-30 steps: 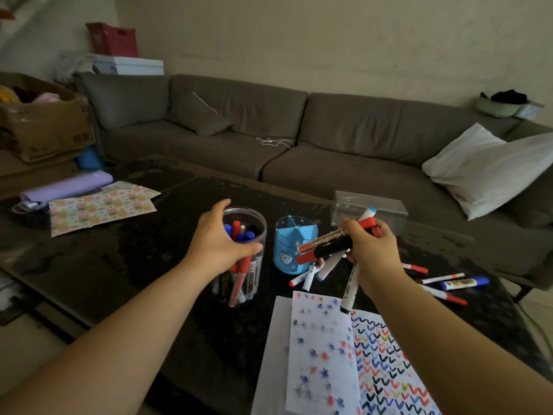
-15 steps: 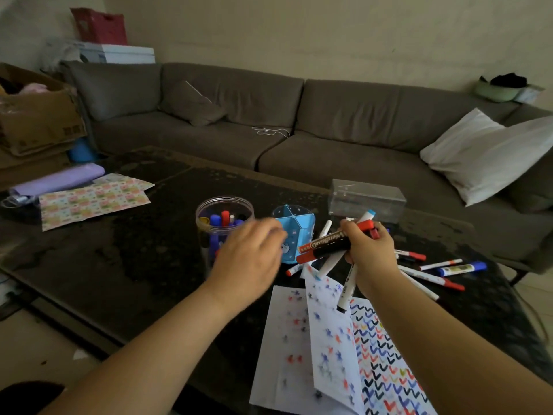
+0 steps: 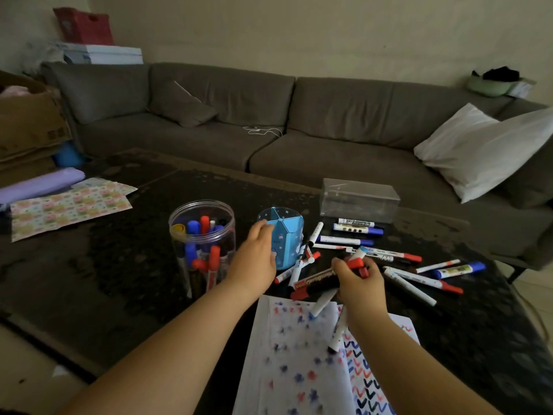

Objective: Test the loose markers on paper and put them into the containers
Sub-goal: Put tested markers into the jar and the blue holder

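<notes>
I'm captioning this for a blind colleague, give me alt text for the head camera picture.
A right hand grips a bundle of markers above patterned test paper on a dark table, while the left hand reaches to a blue holder. A clear jar of markers stands left of it, loose markers lie to the right, and a sofa sits behind.

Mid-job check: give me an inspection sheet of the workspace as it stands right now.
Surface: dark table, mottled.
Job's things: clear jar holding markers; blue divided holder; loose markers scattered right; test sheets with star and chevron marks.
Clutter: clear plastic box; patterned paper; purple roll.
Hands: left hand open at the blue holder; right hand grips a bundle of markers.
Cables: white cable on the sofa.
Surroundings: grey sofa, white pillow, cardboard box.
</notes>
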